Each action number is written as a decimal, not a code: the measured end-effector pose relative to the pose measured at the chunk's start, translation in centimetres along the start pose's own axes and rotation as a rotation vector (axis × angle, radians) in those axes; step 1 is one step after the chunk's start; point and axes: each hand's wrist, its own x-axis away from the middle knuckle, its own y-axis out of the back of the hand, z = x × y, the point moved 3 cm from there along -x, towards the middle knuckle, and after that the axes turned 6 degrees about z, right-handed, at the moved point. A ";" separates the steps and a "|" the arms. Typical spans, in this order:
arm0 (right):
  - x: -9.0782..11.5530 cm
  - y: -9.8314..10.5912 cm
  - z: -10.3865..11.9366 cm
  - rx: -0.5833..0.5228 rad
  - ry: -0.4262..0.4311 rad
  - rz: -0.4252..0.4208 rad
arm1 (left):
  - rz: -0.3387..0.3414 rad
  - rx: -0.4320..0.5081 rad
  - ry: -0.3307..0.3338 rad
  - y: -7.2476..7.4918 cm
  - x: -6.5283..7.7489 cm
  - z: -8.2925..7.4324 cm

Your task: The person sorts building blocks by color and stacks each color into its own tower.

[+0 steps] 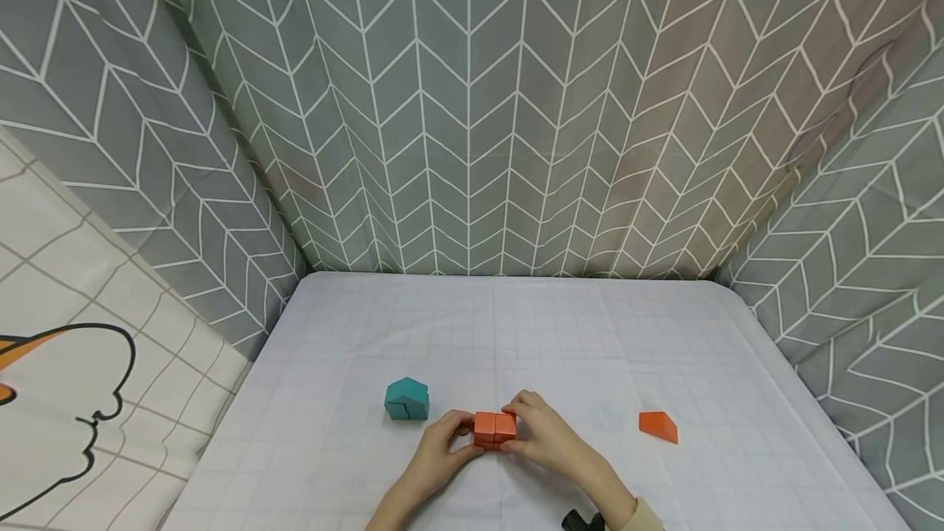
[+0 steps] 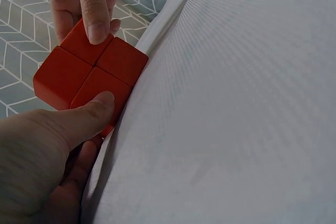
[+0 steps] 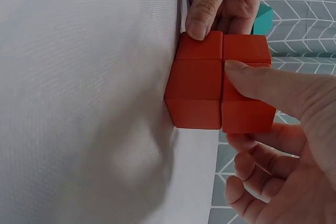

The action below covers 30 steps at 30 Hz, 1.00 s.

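Several orange-red blocks (image 1: pixel 495 429) sit snugly together in a two-by-two stack at the near middle of the table, thin seams between them. My left hand (image 1: pixel 440 451) grips the stack's left side, its thumb pressing on the near face of a lower block. From the other side my right hand (image 1: pixel 549 437) pinches an upper block between thumb and fingers. The right wrist view shows slanted faces on the blocks (image 3: pixel 195 80) and the right hand's other fingers (image 3: pixel 252 174) loosely curled below them.
A teal block shape (image 1: pixel 406 400) with a peaked top and a visible seam stands left of my hands. Off to the right, a single orange block (image 1: pixel 659 426) with a slanted side lies on the white tablecloth (image 1: pixel 472 334). Patterned grey curtains (image 1: pixel 472 105) enclose the table.
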 end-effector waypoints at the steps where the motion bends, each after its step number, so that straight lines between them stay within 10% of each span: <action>1: 0.0 0.1 0.1 0.001 0.003 -0.003 | 0.000 -0.001 -0.001 0.0 0.0 0.0; 18: -0.3 3.2 0.9 0.079 0.055 -0.140 | -0.001 -0.013 0.009 0.0 0.0 0.2; 30: 0.4 6.8 -1.5 0.033 -0.087 -0.232 | 0.013 -0.012 0.045 -0.1 0.0 0.3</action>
